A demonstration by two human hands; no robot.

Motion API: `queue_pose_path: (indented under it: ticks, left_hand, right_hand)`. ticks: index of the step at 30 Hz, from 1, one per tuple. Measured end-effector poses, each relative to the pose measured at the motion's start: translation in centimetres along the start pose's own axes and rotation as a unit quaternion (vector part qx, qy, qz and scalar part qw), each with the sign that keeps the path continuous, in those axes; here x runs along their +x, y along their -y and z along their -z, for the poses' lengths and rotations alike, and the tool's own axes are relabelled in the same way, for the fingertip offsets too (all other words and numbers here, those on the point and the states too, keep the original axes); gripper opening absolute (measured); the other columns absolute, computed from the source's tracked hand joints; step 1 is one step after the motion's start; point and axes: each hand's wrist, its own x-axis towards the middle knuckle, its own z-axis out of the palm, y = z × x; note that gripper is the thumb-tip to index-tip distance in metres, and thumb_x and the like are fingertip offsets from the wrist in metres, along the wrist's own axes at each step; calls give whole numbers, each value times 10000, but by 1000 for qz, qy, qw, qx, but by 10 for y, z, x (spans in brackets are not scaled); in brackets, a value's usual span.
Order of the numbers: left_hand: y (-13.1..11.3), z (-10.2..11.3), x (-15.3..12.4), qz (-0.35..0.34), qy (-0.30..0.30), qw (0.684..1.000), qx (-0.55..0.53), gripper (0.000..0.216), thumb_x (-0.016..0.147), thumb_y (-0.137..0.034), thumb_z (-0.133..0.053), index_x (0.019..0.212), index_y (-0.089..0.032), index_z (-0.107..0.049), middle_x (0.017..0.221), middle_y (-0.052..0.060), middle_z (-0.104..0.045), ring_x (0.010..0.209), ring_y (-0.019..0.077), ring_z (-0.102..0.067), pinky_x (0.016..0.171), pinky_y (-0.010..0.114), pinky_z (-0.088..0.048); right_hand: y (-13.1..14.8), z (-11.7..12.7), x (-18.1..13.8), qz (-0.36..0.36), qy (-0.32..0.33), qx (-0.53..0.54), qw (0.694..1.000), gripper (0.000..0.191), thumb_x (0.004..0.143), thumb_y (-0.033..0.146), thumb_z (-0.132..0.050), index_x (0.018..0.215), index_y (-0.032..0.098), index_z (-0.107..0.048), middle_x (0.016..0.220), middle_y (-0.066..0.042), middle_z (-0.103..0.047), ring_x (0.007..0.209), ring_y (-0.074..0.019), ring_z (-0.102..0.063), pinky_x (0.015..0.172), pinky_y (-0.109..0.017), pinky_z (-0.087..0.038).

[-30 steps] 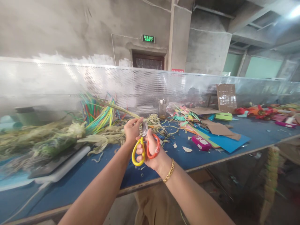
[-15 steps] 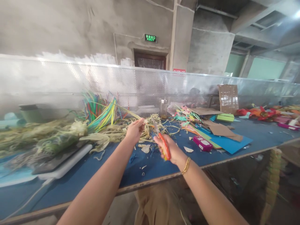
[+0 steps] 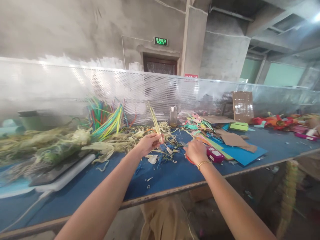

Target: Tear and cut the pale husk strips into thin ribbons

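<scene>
My left hand [image 3: 149, 142] is closed around a pale green leaf strip [image 3: 154, 121] that stands up from my fingers above the blue table [image 3: 175, 175]. My right hand [image 3: 196, 150] is lowered onto the table, fingers curled over the scissors [image 3: 188, 159]; only a sliver of an orange handle shows beneath the palm. A pink box [image 3: 215, 154] lies just right of that hand. Cut scraps [image 3: 160, 156] are scattered between my hands.
A heap of dried husks and leaves [image 3: 62, 145] and coloured strips [image 3: 106, 120] lies at the left beside a white board [image 3: 65, 175]. Coloured paper sheets [image 3: 240, 151], cardboard [image 3: 241, 105] and a small jar [image 3: 173, 115] stand towards the right. A perforated metal screen [image 3: 175, 93] runs behind the table.
My right hand has dropped from in front of me down to the table with the scissors. My left hand has turned the leaf strip upright.
</scene>
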Motion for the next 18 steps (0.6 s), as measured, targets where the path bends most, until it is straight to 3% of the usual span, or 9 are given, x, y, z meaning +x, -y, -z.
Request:
queue_pose_path:
  ticks: [2, 4, 8, 11, 14, 16, 18]
  left_hand:
    - [2, -2, -1, 12, 16, 999, 34, 188, 796, -201, -662, 971, -132, -667, 839, 67, -686, 653, 83, -643, 561, 136, -507]
    - [5, -3, -2, 20, 30, 998, 55, 194, 786, -219, -676, 956, -127, -668, 860, 76, -693, 655, 85, -644, 591, 149, -514]
    - [9, 0, 1, 23, 46, 996, 70, 171, 762, -246, -700, 864, -113, -666, 820, 83, -696, 657, 113, -658, 592, 172, -512]
    - [9, 4, 5, 15, 18, 998, 52, 149, 782, -235, -672, 872, -117, -657, 806, 87, -700, 678, 134, -672, 586, 186, -511]
    - [10, 7, 9, 0, -27, 999, 44, 163, 804, -250, -642, 906, -122, -653, 848, 103, -711, 706, 153, -683, 596, 209, -517]
    - [12, 7, 11, -8, -57, 996, 69, 172, 815, -271, -631, 902, -125, -654, 829, 98, -715, 703, 159, -684, 588, 215, -513]
    - [16, 6, 13, -11, -80, 991, 105, 161, 825, -278, -618, 875, -129, -650, 758, 73, -708, 685, 159, -681, 572, 210, -500]
  right_hand:
    - [17, 3, 9, 37, -39, 106, 993, 392, 886, 439, -471, 806, 141, -713, 889, -165, -680, 938, -254, -606, 811, -320, -402]
    - [38, 2, 23, 62, -12, 269, 961, 440, 894, 489, -433, 756, 168, -700, 763, -97, -685, 775, -200, -627, 695, -276, -418]
    - [76, -11, 54, 61, 67, 563, 822, 343, 795, 485, -581, 677, 169, -642, 545, -1, -600, 507, -130, -550, 507, -235, -400]
    - [94, -18, 72, 27, 114, 671, 732, 302, 668, 449, -715, 647, 171, -601, 459, 41, -516, 375, -99, -435, 398, -237, -352]
    - [104, -22, 81, -10, 138, 736, 662, 313, 593, 413, -777, 644, 172, -585, 462, 49, -510, 377, -94, -430, 389, -242, -370]
    - [108, -26, 82, -38, 131, 751, 646, 326, 561, 394, -799, 618, 172, -568, 466, 45, -520, 392, -96, -447, 400, -244, -385]
    - [110, -32, 82, -53, 114, 745, 655, 336, 541, 387, -810, 590, 171, -557, 452, 45, -514, 386, -90, -435, 393, -237, -367]
